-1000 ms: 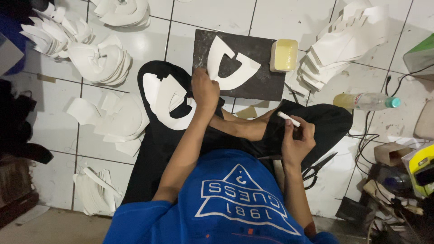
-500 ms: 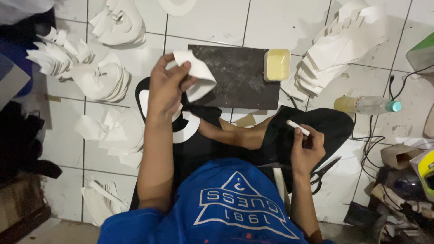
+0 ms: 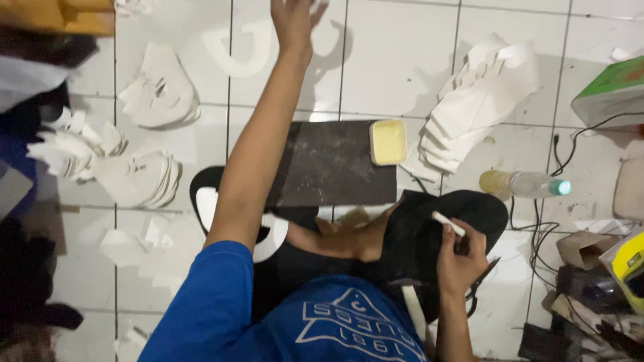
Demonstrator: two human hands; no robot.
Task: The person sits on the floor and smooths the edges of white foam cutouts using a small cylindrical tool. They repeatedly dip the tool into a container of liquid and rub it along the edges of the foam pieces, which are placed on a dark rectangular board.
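Note:
My left hand (image 3: 295,19) is stretched far forward over the white floor tiles at the top edge, fingers apart, with nothing seen in it. Just left of it a white curved cut-out piece (image 3: 243,52) lies flat on the tiles. My right hand (image 3: 459,261) rests over my lap, closed around a thin white stick (image 3: 448,224) that points up and left. In front of my legs lies a dark board (image 3: 332,167), bare on top, with a small yellow tub (image 3: 388,142) at its far right corner. A black and white shaped piece (image 3: 272,238) shows under my left arm.
Stacks of white cut pieces lie at the left (image 3: 159,94), lower left (image 3: 137,177) and right (image 3: 479,100). A plastic bottle (image 3: 523,182) lies on its side at the right, near black cables (image 3: 537,228), a green box (image 3: 610,90) and clutter.
My left arm has reached up and away from the dark board with the white piece, and the hand is now spread near a piece on the far tiles. The right hand has stayed put.

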